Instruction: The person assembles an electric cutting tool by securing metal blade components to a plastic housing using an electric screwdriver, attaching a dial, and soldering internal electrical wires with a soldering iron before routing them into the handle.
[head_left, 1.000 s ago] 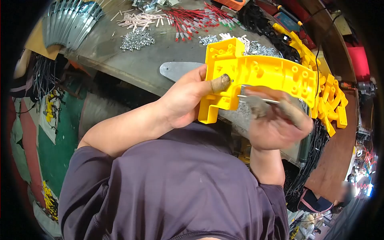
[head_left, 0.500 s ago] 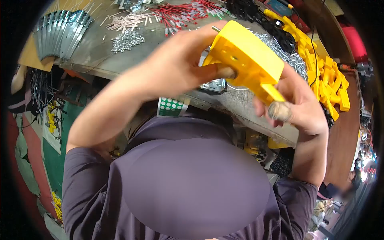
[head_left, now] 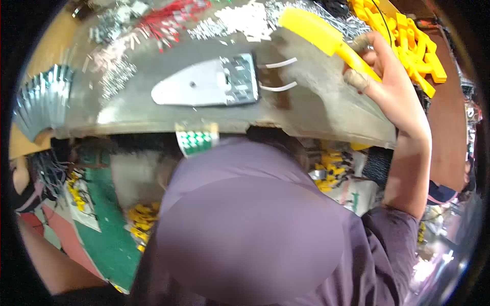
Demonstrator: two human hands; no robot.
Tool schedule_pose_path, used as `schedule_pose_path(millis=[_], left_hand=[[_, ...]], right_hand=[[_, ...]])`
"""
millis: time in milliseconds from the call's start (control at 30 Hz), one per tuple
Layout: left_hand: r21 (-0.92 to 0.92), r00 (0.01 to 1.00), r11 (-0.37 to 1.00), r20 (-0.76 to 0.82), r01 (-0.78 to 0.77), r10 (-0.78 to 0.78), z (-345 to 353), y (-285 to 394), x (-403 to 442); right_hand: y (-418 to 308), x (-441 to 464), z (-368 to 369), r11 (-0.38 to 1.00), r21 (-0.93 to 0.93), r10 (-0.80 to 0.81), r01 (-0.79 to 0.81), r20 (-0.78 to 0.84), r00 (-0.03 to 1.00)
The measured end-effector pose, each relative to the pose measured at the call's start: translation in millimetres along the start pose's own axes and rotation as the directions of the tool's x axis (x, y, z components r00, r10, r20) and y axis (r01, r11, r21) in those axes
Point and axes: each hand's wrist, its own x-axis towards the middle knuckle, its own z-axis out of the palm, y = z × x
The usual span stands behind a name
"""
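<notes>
My right hand [head_left: 375,69] is closed around the narrow end of a yellow plastic handle [head_left: 314,30], its broad end pointing up and left above the bench. Tape or a covering wraps the thumb and a fingertip. Left of it, an iron-shaped metal plate [head_left: 191,84] lies on the bench, its pointed end to the left. Two white wires [head_left: 278,63] stick out from its right end. Only a forearm [head_left: 56,255] shows at the lower left; my left hand is outside the picture.
Around the grey bench [head_left: 306,112] lie small metal parts [head_left: 116,79], red wires [head_left: 171,20], white pieces [head_left: 250,20] and metal pins [head_left: 344,23]. Fanned metal strips [head_left: 48,99] stand at left. More yellow handles [head_left: 418,48] are heaped at right.
My left hand has let go of the yellow handle and left the view at lower left. My right hand still holds it. The view has shifted, and the metal plate now shows fully.
</notes>
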Motion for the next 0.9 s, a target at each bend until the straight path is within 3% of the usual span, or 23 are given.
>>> schedule_pose_path(millis=[33,100,167,233,300,367,433,500,567,633,700,900], left_hand=[[0.03,0.999,0.999,0.003,-0.038,0.038,-15,2,14],[0.123,0.981,0.975,-0.023,-0.186,0.19,-50,20,46],[0.229,0.937,0.918,-0.061,-0.322,0.344,-82,44,71],[0.309,0.879,0.853,-0.094,-0.42,0.467,-100,66,86],[0.32,0.824,0.811,-0.134,-0.49,0.551,-102,73,91],[0.248,0.834,0.84,-0.165,-0.482,0.527,-89,71,91],[0.122,0.879,0.894,-0.168,-0.431,0.447,-70,63,90],[0.034,0.901,0.918,-0.184,-0.394,0.393,-61,65,82],[0.042,0.878,0.899,-0.202,-0.436,0.435,-67,75,85],[0.034,0.872,0.896,-0.217,-0.442,0.439,-71,84,81],[0.053,0.818,0.848,-0.239,-0.527,0.523,-76,94,87],[0.029,0.667,0.718,-0.344,-0.695,0.66,-75,120,89]], right_hand=[[-2,0,1,0.999,0.016,-0.029,0.029,-0.049,0.998],[-11,-1,-3,0.964,-0.25,0.064,-0.088,-0.101,0.993],[-13,1,-8,0.984,-0.079,0.158,-0.162,-0.058,0.986],[-13,0,-12,0.985,-0.052,0.162,-0.163,-0.022,0.987],[-6,2,-5,0.997,-0.064,-0.034,0.033,-0.021,0.999],[-6,4,-7,0.994,-0.091,-0.064,0.065,0.009,0.998],[2,4,-1,0.936,-0.239,-0.269,0.259,-0.01,0.963],[1,6,-2,0.948,-0.216,-0.225,0.234,0.065,0.972],[-2,8,-6,0.904,-0.273,-0.334,0.329,0.028,0.942],[-8,7,-10,0.881,-0.371,-0.262,0.294,0.134,0.956],[3,5,-11,0.817,-0.421,-0.368,0.395,0.146,0.918],[1,9,-13,0.762,-0.48,-0.383,0.435,0.207,0.9]])
